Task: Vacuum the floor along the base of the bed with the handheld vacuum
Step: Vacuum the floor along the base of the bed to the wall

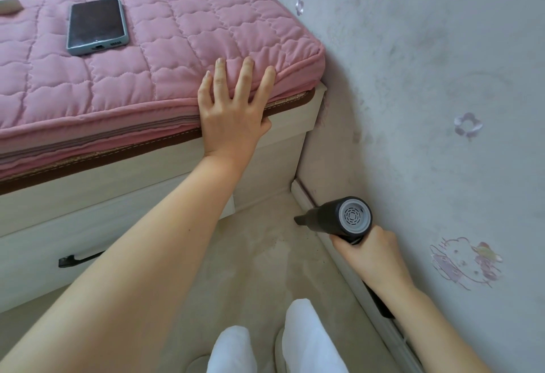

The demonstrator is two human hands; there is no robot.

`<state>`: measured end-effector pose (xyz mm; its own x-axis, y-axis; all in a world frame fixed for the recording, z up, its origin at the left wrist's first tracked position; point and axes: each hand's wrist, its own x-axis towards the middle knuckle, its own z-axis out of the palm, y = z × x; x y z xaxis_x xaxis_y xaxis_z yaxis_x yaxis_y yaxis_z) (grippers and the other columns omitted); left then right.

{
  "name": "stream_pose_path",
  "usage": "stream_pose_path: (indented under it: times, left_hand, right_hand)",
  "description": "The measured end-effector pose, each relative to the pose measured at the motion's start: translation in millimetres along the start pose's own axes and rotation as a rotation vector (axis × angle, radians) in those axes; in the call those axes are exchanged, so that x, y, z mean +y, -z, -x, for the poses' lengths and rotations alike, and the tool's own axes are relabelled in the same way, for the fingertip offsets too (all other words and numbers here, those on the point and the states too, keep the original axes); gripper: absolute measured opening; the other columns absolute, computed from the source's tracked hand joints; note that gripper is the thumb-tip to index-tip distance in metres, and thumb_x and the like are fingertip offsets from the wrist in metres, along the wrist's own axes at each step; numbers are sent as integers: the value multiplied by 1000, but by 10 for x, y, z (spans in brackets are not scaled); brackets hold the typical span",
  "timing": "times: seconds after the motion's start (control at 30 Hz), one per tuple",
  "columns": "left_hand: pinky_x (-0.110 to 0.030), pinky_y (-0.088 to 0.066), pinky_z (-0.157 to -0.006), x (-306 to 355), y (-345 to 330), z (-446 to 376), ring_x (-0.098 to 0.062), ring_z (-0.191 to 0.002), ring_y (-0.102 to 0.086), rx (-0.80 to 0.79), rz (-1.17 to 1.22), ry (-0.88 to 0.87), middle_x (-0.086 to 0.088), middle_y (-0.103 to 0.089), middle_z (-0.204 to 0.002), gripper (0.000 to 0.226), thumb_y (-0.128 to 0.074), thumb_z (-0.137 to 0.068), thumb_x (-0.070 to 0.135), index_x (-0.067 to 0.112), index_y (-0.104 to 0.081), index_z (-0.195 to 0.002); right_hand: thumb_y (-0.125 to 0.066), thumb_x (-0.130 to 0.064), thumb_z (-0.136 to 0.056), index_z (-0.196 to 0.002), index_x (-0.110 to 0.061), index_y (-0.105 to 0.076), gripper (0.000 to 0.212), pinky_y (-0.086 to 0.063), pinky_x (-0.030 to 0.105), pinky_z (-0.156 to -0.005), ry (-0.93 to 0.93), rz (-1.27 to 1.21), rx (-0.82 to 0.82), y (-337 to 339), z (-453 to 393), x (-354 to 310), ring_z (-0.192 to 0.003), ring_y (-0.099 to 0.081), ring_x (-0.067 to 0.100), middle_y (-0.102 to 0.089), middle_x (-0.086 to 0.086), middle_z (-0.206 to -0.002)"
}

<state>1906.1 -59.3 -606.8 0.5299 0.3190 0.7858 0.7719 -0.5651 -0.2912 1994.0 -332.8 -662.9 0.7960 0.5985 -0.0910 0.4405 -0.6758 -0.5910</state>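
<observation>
Right hand (367, 251) grips one handheld vacuum (342, 216) — left hand (233, 107), fingers straight, presses one bed (165, 57).

Both forearms were bare, no sleeves, watch or rings visible. White trousers (306, 343) covered legs; pale slippers (280, 349) partly showed.

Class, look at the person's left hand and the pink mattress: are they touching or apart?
Touching. The head view shows the left hand laid flat over the corner edge of the pink mattress, fingers spread on the quilted top.
</observation>
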Motion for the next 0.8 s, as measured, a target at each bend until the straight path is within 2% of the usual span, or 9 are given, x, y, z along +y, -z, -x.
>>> stream_pose_path:
  times: [0.17,0.3,0.6,0.8]
  left_hand:
    - [-52,-43,-107,-19,47,11,-40,-130,-53,-19,5,-8,-6,-55,-143,79,-77,-76,45,30,-47,-147]
    - [-49,-44,-106,-36,73,29,-38,-128,-55,5,3,-26,-6,-57,-142,72,-70,-78,34,29,-48,-146]
    - [-53,-41,-109,-62,82,36,-41,-131,-51,-39,41,-31,-8,-53,-145,74,-77,-79,36,28,-47,-146]
    - [-54,-40,-109,-65,91,44,-42,-132,-50,-51,59,-14,-9,-52,-146,74,-77,-80,33,28,-47,-146]
  right_hand:
    - [-65,-47,-67,-69,-13,-62,35,-52,33,-58,-43,36,-4,29,45,56,-69,-62,29,-64,5,-63]
    - [-67,-43,-67,-62,-14,-57,31,-51,32,-56,-44,11,-8,63,120,89,-64,-60,28,-61,3,-56]
    - [-68,-41,-67,-62,-14,-59,29,-50,32,-56,-47,-25,-47,50,240,60,-62,-60,23,-61,0,-55]
    - [-67,-40,-67,-67,-10,-61,31,-49,32,-59,30,-30,-66,-52,310,-12,-66,-60,22,-62,2,-56]
